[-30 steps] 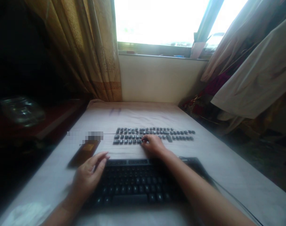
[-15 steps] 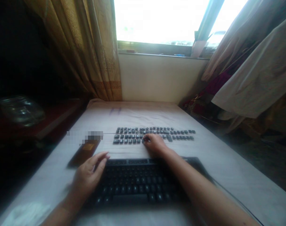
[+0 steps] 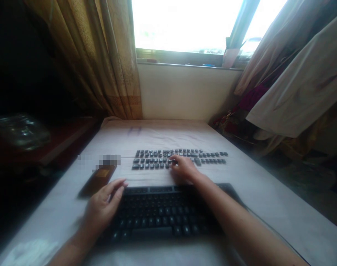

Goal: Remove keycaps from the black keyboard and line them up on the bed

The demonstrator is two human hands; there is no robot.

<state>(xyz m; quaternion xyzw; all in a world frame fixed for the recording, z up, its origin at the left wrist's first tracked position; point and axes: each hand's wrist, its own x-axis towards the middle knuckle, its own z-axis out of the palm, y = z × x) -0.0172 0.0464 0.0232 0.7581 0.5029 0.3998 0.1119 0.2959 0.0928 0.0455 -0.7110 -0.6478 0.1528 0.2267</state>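
Observation:
A black keyboard (image 3: pixel 151 233) lies on the white-covered surface in front of me, with bare sockets in its upper rows and keycaps in the lower ones. Beyond it, loose black keycaps (image 3: pixel 151 161) stand in several rows. My right hand (image 3: pixel 183 168) reaches over the keyboard to these rows, thumb and forefinger closed around a small dark keycap, partly hidden by the fingers. At the keyboard's left upper corner rests my left hand (image 3: pixel 104 201), holding nothing, its fingers loosely curved and a gap showing between thumb and forefinger.
A brown box-like object (image 3: pixel 98 180), partly blurred out, lies left of the keyboard. The keyboard's cable (image 3: pixel 268 223) runs along the right side. A clear plastic container (image 3: pixel 21 131) sits on a dark red surface at far left. Curtains and hanging cloth (image 3: pixel 290 92) flank the window.
The view has shifted slightly, so everything appears a little further left. Both hands keep nearly the same places, the right still at the keycap rows.

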